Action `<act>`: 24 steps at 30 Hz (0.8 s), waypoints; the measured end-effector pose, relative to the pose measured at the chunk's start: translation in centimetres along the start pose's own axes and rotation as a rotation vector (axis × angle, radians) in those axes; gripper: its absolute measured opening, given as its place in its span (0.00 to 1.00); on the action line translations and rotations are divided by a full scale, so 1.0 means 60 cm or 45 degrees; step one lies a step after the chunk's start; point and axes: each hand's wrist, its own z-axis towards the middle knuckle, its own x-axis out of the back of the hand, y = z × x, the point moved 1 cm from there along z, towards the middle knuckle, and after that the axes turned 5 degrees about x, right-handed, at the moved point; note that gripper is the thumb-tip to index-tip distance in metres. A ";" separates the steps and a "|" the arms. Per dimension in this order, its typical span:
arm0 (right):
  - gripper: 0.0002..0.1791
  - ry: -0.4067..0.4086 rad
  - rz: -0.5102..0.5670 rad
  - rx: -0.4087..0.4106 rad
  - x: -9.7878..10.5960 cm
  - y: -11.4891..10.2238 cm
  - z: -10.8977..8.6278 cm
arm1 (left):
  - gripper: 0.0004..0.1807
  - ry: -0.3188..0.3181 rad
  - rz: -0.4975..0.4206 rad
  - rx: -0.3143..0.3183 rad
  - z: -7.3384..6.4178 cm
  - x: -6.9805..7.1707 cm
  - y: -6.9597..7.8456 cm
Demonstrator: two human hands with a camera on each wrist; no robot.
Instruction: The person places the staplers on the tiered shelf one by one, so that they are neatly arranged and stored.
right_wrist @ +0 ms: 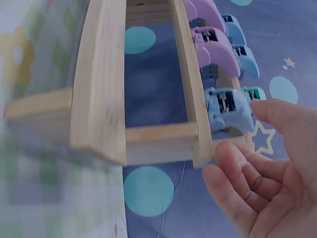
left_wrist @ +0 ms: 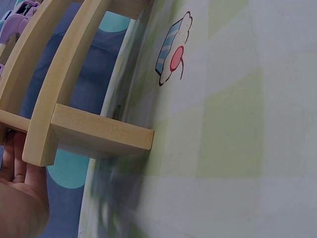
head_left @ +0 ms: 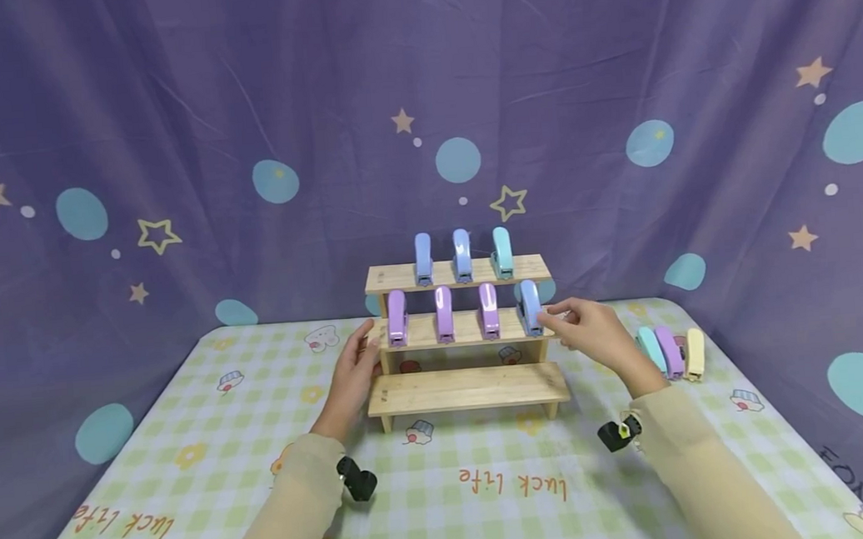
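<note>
A three-step wooden rack (head_left: 468, 389) stands on the table. My left hand (head_left: 354, 373) rests against the left end of its middle step, fingers mostly straight. In the left wrist view, the fingers (left_wrist: 19, 158) lie beside the wood. At the right end of that step, my right hand (head_left: 594, 333) is beside a blue stapler (head_left: 530, 308). The right thumb (right_wrist: 270, 110) reaches the stapler's edge, while the other fingers bend loosely near the step's end without visibly closing round it. Purple staplers (head_left: 444, 314) stand upright to its left.
On the top step are two blue staplers (head_left: 462, 256) and a teal stapler (head_left: 502, 253). To the right, on the checked tablecloth (head_left: 219, 451), lie a teal stapler (head_left: 651, 349), a purple stapler (head_left: 669, 351) and a cream stapler (head_left: 695, 353). A purple curtain (head_left: 358, 74) hangs behind.
</note>
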 end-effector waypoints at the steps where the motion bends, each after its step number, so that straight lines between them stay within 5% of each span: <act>1: 0.32 0.003 -0.007 0.007 0.004 0.002 -0.003 | 0.28 -0.002 0.005 -0.006 0.000 0.000 0.000; 24: 0.33 0.135 -0.195 -0.078 0.100 0.125 -0.087 | 0.27 -0.004 -0.013 -0.009 0.002 0.002 -0.002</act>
